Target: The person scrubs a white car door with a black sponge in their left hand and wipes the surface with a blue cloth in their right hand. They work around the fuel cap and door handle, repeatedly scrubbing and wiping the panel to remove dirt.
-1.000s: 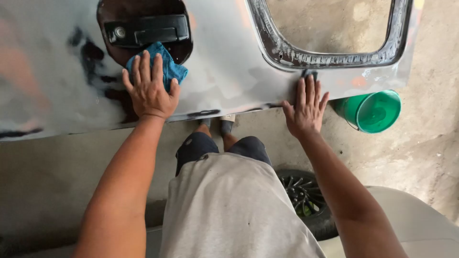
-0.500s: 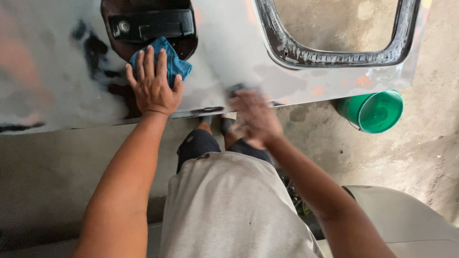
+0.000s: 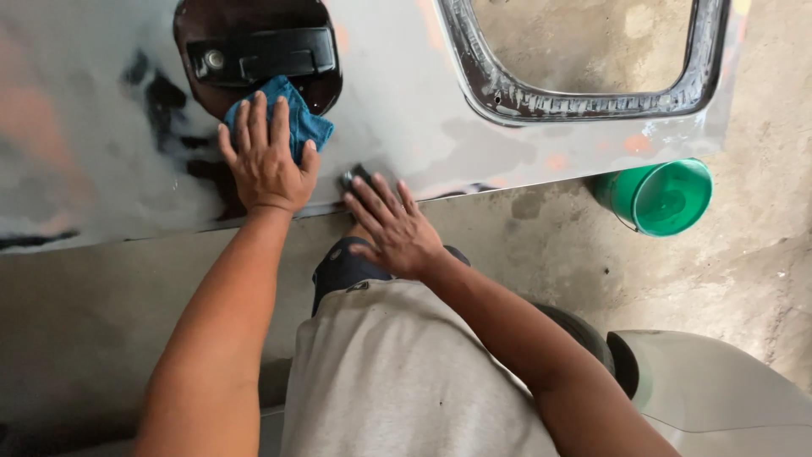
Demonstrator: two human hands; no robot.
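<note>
We see from a single head-worn camera, looking steeply down and close over both forearms onto a grey door panel (image 3: 406,127) lying above a concrete floor (image 3: 541,245).
</note>
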